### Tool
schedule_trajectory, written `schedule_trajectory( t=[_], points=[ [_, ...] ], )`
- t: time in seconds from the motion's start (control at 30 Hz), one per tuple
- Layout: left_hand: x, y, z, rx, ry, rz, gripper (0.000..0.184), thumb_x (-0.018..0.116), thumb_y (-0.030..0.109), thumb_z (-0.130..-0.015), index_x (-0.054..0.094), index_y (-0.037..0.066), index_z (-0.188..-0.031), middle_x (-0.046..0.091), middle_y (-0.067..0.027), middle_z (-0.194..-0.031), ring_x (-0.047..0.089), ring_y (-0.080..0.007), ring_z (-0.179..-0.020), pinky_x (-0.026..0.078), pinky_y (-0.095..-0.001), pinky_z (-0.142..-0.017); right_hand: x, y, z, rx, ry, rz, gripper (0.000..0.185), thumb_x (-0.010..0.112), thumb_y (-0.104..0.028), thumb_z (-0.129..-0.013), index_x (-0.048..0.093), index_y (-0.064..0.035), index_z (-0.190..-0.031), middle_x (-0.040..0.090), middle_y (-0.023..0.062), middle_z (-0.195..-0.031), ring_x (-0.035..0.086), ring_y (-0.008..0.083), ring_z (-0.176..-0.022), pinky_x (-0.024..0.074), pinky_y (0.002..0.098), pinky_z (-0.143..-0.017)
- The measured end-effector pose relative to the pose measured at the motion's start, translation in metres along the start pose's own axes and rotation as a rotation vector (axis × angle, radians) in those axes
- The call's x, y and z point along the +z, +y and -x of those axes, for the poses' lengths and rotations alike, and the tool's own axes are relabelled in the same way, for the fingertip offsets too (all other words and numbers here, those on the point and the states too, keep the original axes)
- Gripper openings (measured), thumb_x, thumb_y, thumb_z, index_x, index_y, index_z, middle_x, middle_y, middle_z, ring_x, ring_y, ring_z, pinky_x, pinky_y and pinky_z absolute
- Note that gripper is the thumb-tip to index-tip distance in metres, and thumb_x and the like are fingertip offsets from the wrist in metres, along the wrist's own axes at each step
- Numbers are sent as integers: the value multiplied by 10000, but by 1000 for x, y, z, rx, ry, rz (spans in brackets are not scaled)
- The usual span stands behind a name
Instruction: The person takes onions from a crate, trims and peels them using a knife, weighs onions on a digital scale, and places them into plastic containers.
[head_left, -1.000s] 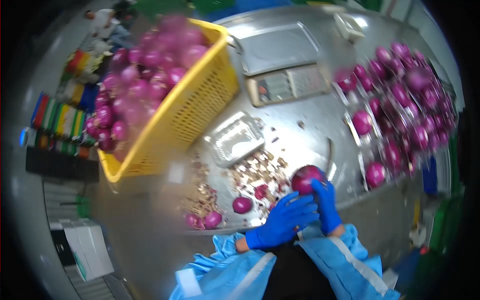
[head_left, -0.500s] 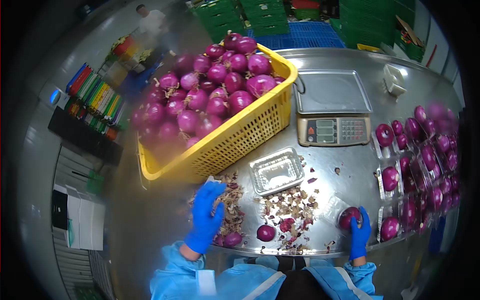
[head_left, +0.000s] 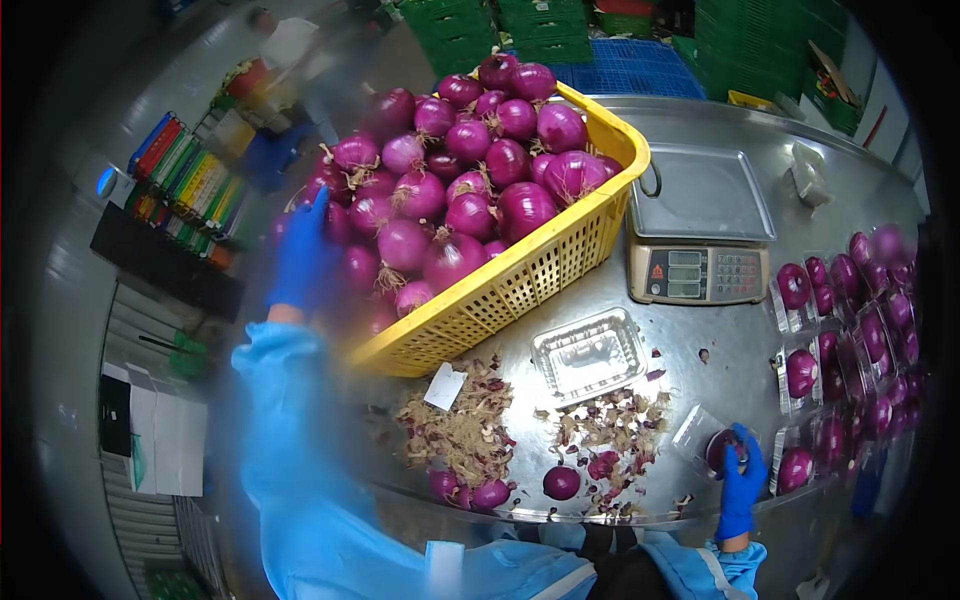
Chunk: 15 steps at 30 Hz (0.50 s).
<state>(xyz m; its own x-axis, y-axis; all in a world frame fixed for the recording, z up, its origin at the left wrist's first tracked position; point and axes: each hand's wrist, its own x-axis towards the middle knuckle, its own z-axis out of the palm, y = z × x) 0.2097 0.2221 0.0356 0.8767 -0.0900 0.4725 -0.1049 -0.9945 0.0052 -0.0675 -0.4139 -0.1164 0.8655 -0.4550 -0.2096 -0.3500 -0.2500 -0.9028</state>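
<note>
My left hand (head_left: 300, 250), in a blue glove, is at the left side of a yellow crate (head_left: 500, 325) heaped with red onions (head_left: 452, 262). A finger stretches up along the onions; the rest of the hand is blurred, and no held onion shows. My right hand (head_left: 742, 485), also gloved in blue, is closed round a red onion (head_left: 720, 448) at a clear plastic tray (head_left: 695, 430) near the table's front edge. A white slip of paper (head_left: 445, 386) lies on a pile of dry onion skins (head_left: 470, 432). Another onion (head_left: 561, 483) sits nearer me.
An open clear tray (head_left: 590, 355) stands mid-table beside scattered peelings (head_left: 625, 435). Behind it is a scale (head_left: 700, 272). Trays of onions (head_left: 800, 373) line the right side. A person (head_left: 288, 45) is in the left background; green crates (head_left: 545, 35) are stacked behind.
My left hand has moved from the skin pile up and left to the crate of onions. The paper slip now lies on the skins. My right hand stays at its onion; the view has shifted.
</note>
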Motion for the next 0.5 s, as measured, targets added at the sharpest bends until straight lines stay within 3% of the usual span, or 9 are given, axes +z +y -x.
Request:
schedule_trajectory(
  t=[0.03,0.13,0.17,0.27,0.3,0.33,0.4,0.47,0.5],
  points=[
    [-8,16,-9,-105,-132,-54,803,712,45,-674,422,99,-1421,504,-232,-1321,510,-367,-1214,411,-451,-1020,5,-6,6,-15,-29,13,376,627,-19,-852,604,-20,-1227,647,105,-1178,612,201,-1072,455,338,-961],
    [-16,26,-15,-128,-155,2,785,735,60,-640,466,79,-1377,544,-213,-1280,523,-366,-1198,418,-447,-1015,20,3,19,-263,-92,104,374,637,-11,-835,614,-19,-1208,664,118,-1143,617,211,-1087,459,338,-958],
    [-11,16,-14,-43,-70,18,866,730,4,-555,453,101,-1371,539,-198,-1256,531,-348,-1178,440,-385,-1016,23,1,24,-314,-110,124,378,644,-4,-826,614,-14,-1202,665,135,-1144,636,214,-1054,473,327,-934],
    [-30,36,-1,65,188,281,827,735,3,-557,465,51,-1337,532,-147,-1290,531,-274,-1193,430,-361,-1034,29,-11,33,-265,-229,71,367,644,-7,-826,616,-9,-1192,670,143,-1132,644,225,-1044,480,325,-924],
    [-47,67,8,-27,233,381,801,731,-8,-573,448,3,-1322,504,-120,-1334,507,-242,-1219,410,-354,-1057,30,-12,36,-157,-272,29,359,679,-22,-815,624,-4,-1169,677,145,-1111,646,219,-1039,487,322,-908],
    [-57,91,23,-8,298,600,820,732,24,-583,418,-4,-1340,475,-145,-1359,498,-270,-1228,415,-385,-1055,32,-17,38,-212,-287,30,357,692,-31,-810,627,-3,-1160,681,143,-1097,652,214,-1024,493,319,-894],
    [-71,141,62,-209,274,1042,849,717,84,-602,377,-6,-1375,445,-169,-1377,478,-317,-1252,407,-431,-1066,38,-37,35,-319,-321,37,356,719,-48,-801,633,-1,-1142,690,138,-1068,663,202,-993,505,312,-867],
    [-86,205,105,-367,53,1447,708,713,212,-783,402,23,-1389,542,-148,-1270,545,-282,-1160,483,-382,-977,39,-62,35,-302,-454,-19,322,747,-73,-791,645,-4,-1089,702,124,-993,684,179,-888,522,299,-789],
    [-80,220,133,-466,-7,1593,709,703,242,-797,395,8,-1392,544,-159,-1273,561,-284,-1148,486,-385,-976,40,-72,36,-338,-511,-22,315,754,-80,-786,647,-8,-1073,704,115,-965,687,172,-857,526,298,-761]
  ],
)
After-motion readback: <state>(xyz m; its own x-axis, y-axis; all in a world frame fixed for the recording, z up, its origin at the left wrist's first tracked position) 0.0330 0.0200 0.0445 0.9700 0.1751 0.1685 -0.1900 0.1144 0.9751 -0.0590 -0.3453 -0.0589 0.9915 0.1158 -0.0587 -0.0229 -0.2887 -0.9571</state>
